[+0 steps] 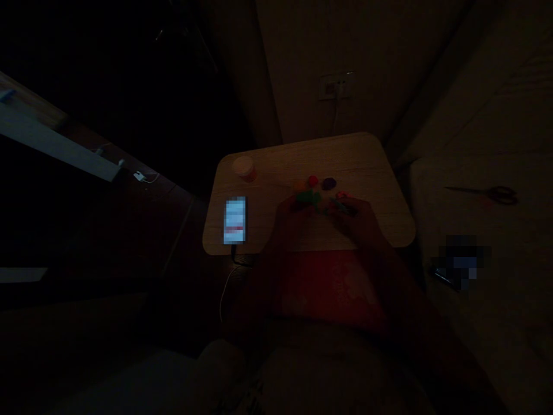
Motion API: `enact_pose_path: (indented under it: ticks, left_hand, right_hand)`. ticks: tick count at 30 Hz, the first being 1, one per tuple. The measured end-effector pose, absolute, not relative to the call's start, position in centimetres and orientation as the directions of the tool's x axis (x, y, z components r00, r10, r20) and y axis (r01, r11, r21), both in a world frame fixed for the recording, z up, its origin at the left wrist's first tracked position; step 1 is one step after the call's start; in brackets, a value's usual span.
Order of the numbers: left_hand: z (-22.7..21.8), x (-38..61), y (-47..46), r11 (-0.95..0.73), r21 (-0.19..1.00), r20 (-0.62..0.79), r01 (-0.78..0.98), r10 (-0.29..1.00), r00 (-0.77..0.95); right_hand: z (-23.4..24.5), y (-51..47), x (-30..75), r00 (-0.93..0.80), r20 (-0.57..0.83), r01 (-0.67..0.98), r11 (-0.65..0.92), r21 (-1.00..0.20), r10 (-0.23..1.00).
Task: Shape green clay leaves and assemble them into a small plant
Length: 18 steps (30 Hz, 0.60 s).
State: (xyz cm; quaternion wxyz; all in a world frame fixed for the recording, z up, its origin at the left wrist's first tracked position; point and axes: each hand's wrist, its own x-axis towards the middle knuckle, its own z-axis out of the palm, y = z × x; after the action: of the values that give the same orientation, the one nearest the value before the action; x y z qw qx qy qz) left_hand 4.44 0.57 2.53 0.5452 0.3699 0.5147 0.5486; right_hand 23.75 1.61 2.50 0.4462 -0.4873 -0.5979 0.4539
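Note:
In dim light, both hands work over a small wooden table. My left hand is closed around a bright green piece, perhaps soft material; its kind does not show. To its right, my right hand pinches a thin, darker green piece near its fingertips. Just beyond the hands lie a red ball-like lump, a dark purple lump and an orange lump. A pinkish-red piece sits beside the right fingers.
A lidded tub stands at the table's back left. In front of it lies a lit phone with a cable. Scissors and a dark device rest on the surface to the right. A wall socket is behind.

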Motion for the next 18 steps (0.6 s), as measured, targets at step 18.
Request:
enact_pose_path:
  ticks: [18]
  left_hand:
    - [3.05, 5.34, 0.00, 0.123, 0.956, -0.141, -0.265, 0.989, -0.049]
  right_hand:
    - [3.61, 1.46, 22.91, -0.097, 0.137, 0.197, 0.153, -0.968, 0.986]
